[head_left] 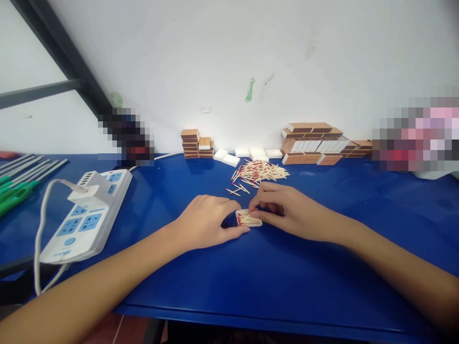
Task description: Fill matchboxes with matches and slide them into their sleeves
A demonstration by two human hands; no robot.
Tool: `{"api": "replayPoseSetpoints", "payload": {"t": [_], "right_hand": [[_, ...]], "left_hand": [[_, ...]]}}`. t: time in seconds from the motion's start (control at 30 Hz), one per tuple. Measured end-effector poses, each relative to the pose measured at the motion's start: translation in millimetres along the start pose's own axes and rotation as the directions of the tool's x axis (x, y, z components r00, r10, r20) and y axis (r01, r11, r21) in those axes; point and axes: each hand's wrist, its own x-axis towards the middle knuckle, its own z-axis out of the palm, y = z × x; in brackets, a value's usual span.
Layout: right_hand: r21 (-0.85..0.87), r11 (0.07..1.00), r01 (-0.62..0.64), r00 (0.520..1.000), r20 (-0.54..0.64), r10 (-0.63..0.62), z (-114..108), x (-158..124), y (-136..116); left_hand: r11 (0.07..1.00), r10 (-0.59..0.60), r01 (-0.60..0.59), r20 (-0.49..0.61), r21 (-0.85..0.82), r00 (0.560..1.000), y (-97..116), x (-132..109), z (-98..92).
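My left hand (211, 223) rests on the table and holds the left end of a small white matchbox tray (258, 223) between thumb and fingers. Several red-headed matches (247, 219) lie in the tray, their heads toward the left. My right hand (290, 210) is over the tray's right side, thumb and forefinger pinched on a matchstick (251, 215) among the others. Its other fingers are curled in. Just behind the hands a loose heap of matches (265, 173) spreads over the blue table (222, 282), with a few stray ones at its near left edge.
White trays (226, 157) lie behind the heap. Stacked brown matchboxes (191, 143) stand at the wall on the left, a larger matchbox stack (311, 143) on the right. A power strip (86, 220) with a plugged-in cable and green-handled tools (21, 188) are at the left.
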Motion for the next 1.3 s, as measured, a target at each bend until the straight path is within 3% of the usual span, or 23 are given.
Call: {"api": "replayPoseSetpoints", "payload": {"t": [0.8, 1.03, 1.3], "right_hand": [[-0.064, 0.998, -0.02, 1.0, -0.002, 0.02, 6.2, -3.2, -8.5], [-0.136, 0.99, -0.025, 0.998, -0.066, 0.017, 8.8, -4.4, -11.6], [-0.066, 0.998, -0.015, 0.999, 0.044, 0.018, 3.2, -5.2, -11.6]], "left_hand": [[0.999, 0.039, -0.039, 0.01, -0.007, 0.999, 2.3, -0.9, 0.5], [0.999, 0.042, -0.042, 0.014, -0.013, 0.999, 2.1, -1.1, 0.4], [0.999, 0.051, -0.051, 0.014, -0.018, 0.999, 2.3, -1.4, 0.1]]}}
